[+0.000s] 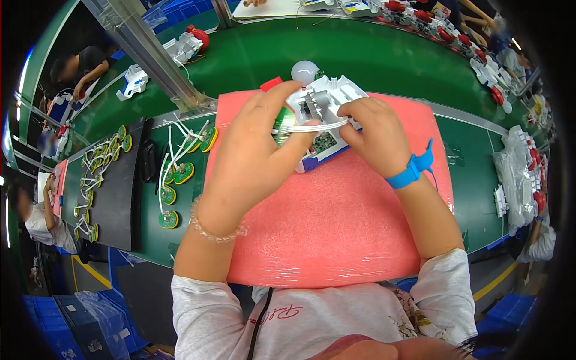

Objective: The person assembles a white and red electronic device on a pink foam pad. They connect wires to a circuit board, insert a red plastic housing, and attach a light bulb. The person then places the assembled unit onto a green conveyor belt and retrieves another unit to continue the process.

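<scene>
My left hand (249,147) grips a round green circuit board (284,120) between thumb and fingers, over the left side of a white plastic housing (343,90). A flat white cable (321,127) runs from the board across the housing. With closed fingertips, my right hand (378,133) pinches the far end of this cable at the housing's right edge. A second circuit board (324,141) shows inside the housing, below the cable. A white dome (305,72) and a red part (270,84) stick out at the far side. My fingers partly hide the held board and the cable's end.
A pink foam pad (336,234) lies under the housing. Left of it are several green boards with white cables (183,173), then a black mat (111,204). A metal post (150,54) rises at far left. Bagged housings (516,180) lie at right. Other people work around the line.
</scene>
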The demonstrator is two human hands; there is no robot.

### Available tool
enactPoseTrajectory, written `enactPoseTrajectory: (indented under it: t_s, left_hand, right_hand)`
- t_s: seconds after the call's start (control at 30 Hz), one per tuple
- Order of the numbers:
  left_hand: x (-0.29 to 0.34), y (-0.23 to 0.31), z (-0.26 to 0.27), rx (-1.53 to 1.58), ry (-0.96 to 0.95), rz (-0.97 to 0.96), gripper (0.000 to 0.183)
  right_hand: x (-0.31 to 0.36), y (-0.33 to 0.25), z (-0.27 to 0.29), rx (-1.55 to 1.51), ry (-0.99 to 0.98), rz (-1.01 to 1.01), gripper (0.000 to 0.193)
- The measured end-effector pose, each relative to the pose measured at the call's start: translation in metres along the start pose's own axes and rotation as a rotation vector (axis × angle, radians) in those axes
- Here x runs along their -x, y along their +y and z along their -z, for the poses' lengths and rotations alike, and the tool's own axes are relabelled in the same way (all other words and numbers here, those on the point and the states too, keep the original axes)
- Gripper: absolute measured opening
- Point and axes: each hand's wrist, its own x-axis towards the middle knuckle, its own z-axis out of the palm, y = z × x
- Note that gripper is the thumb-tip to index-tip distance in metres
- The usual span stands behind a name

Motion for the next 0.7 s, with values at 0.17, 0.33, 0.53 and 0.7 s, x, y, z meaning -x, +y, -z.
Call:
enactPoseTrajectory:
  t_s: [0.17, 0.33, 0.53, 0.7]
  left_hand:
    - [-0.012, 0.001, 0.003, 0.396, -0.156, 0.131, 0.044]
    - [-0.013, -0.019, -0.002, 0.53, -0.139, 0.191, 0.043]
    - [-0.015, -0.036, 0.0, 0.333, -0.045, 0.057, 0.04]
    - [-0.018, -0.039, -0.001, 0.029, 0.142, -0.154, 0.036]
  right_hand:
    - [-0.013, 0.009, 0.001, -0.156, -0.187, -0.02, 0.013]
    - [-0.034, 0.02, 0.001, -0.011, -0.487, 0.089, 0.013]
    - [-0.037, 0.019, -0.006, 0.092, -0.475, 0.169, 0.009]
    - [-0.03, 0.013, -0.013, 0.265, -0.368, 0.287, 0.007]
